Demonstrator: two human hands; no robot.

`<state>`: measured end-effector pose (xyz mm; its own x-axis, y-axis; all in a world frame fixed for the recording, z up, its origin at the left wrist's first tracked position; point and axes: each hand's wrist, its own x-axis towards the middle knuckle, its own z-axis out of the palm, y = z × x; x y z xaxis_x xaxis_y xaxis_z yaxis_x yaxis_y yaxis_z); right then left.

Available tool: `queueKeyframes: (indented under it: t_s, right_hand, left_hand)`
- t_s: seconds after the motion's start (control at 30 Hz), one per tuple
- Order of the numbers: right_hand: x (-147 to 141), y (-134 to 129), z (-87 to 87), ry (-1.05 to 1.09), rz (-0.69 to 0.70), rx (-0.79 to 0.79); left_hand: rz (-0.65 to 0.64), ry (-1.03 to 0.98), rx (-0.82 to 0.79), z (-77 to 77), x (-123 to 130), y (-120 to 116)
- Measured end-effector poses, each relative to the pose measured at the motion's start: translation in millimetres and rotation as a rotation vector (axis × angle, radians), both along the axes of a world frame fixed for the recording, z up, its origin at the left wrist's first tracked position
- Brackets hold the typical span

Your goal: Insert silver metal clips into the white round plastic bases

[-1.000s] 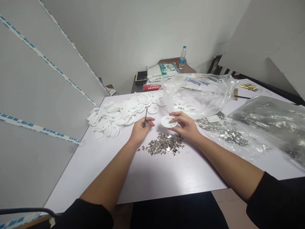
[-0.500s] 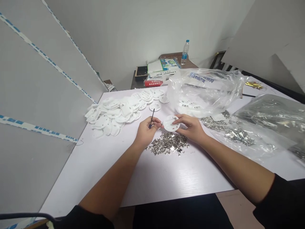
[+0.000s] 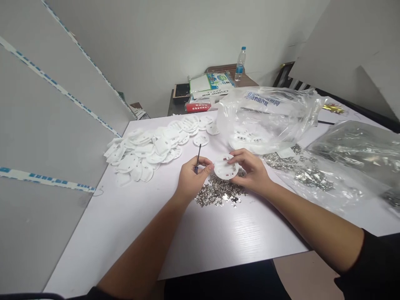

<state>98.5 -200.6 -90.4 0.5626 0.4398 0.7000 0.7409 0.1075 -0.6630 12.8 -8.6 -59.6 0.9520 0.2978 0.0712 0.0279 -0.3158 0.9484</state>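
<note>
My right hand (image 3: 250, 170) is closed around the right edge of a round white plastic plate with small slots (image 3: 223, 168), holding it tilted above the table. My left hand (image 3: 193, 178) grips a small screwdriver (image 3: 199, 155), its dark shaft pointing up and its blue handle mostly covered by the fingers. The left thumb and forefinger pinch together at the plate's left edge; whether a small part is between them, I cannot make out. Just under the plate lies a heap of small shiny metal clips (image 3: 218, 193).
Many similar white plates (image 3: 150, 150) are piled at the left. A clear plastic bag (image 3: 268, 121) stands behind my right hand, and bags with metal pieces (image 3: 315, 175) lie to the right. A water bottle (image 3: 240, 64) is farther back.
The white plate has turned, so its slotted face shows more fully, and it sits slightly lower. The left hand keeps the screwdriver, its fingertips still at the plate's edge. The view has shifted slightly.
</note>
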Motion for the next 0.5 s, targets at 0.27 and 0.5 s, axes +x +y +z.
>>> queueKeyframes:
  t_s: [0.27, 0.5]
  right_hand:
    - [-1.5, 4.1, -0.2, 0.114, 0.130, 0.132]
    - [1.9, 6.4, 2.4, 0.170, 0.145, 0.264]
  left_hand:
    - [0.040, -0.078, 0.009, 15.6, 0.8, 1.7]
    - [0.006, -0.091, -0.124, 34.1, 14.0, -10.8]
